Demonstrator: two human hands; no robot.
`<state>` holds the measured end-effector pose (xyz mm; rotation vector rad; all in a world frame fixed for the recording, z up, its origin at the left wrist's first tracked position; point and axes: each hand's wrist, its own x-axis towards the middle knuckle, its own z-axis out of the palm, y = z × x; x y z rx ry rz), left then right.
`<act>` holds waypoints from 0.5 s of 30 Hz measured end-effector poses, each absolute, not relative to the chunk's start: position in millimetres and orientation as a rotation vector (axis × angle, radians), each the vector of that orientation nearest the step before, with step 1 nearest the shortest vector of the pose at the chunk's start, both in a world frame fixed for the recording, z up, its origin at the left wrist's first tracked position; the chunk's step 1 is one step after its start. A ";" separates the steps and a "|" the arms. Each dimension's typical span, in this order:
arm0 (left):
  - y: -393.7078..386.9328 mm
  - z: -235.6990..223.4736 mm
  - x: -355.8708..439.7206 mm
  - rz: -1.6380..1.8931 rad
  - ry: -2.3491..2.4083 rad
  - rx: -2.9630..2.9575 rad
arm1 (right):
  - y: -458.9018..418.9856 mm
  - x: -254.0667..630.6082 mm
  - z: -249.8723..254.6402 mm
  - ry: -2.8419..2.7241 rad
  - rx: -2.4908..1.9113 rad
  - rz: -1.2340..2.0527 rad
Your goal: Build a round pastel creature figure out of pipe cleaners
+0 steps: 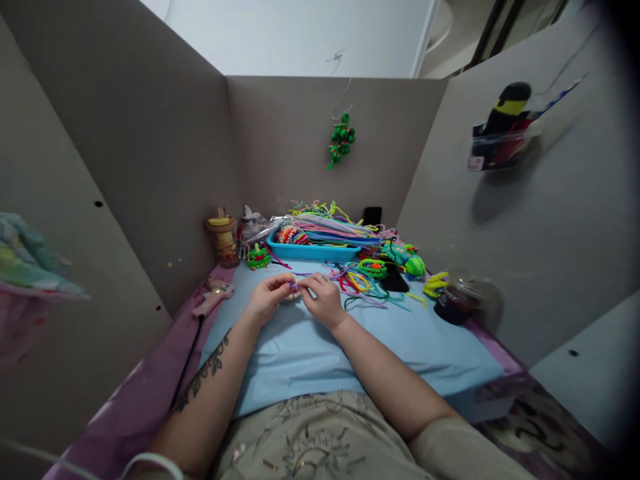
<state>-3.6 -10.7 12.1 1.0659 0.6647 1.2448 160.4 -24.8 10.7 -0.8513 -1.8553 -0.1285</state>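
My left hand (267,298) and my right hand (324,300) meet over the light blue mat (310,347). Both pinch a small purple pipe-cleaner piece (293,287) between their fingertips. The fingers of each hand are curled closed around it. What lies under the piece is mostly hidden by my fingers. Loose pipe cleaners (357,283) in several colours lie just right of my right hand.
A blue tray (313,251) full of pipe cleaners stands behind my hands. A pink glue gun (214,298) lies at the left, a jar (224,240) behind it. A dark round container (453,307) sits right. Cardboard walls enclose the desk; a green figure (341,140) hangs on the back wall.
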 end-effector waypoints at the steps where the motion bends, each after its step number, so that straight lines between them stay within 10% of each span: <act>1: -10.5 11.8 -3.1 1.249 0.672 1.071 | -24.4 160.0 10.1 -1.852 -0.840 -0.115; 15: -10.7 11.9 -8.4 1.181 0.765 1.175 | -20.3 158.1 10.1 -1.703 -0.756 0.315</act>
